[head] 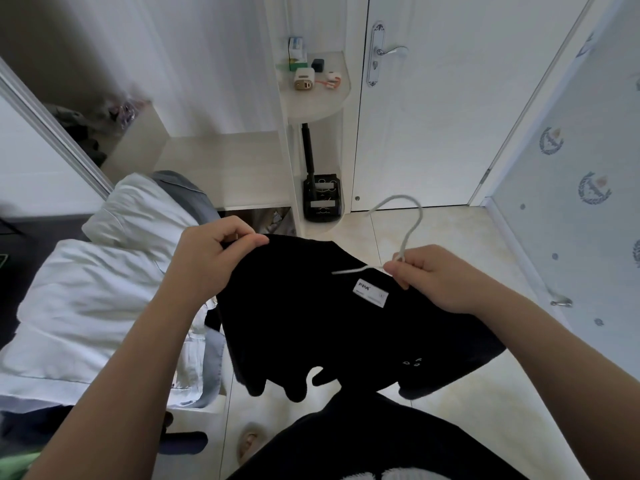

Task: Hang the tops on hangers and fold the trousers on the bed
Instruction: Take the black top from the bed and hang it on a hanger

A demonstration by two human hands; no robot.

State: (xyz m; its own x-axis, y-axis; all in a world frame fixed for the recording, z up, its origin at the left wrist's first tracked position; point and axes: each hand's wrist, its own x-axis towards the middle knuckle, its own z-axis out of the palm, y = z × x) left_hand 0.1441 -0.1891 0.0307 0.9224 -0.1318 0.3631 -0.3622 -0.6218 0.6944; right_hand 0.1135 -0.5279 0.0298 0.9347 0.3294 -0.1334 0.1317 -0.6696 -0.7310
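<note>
A black top (pixel 311 327) with a white neck label hangs between my two hands, above the tiled floor. My left hand (pixel 211 258) pinches the cloth at its left shoulder edge. My right hand (pixel 436 275) grips the neck of a thin white hanger (pixel 405 230) just below its hook, at the top's collar. One hanger arm shows across the collar opening; the other is hidden under the fabric and my hand. The hook points up and away from me.
The bed (pixel 86 292) with a white duvet and grey sheet lies at my left. White wardrobe shelves (pixel 318 98) with small items stand ahead, a closed white door (pixel 433 116) beside them. A black object (pixel 322 199) stands on the floor by the shelves.
</note>
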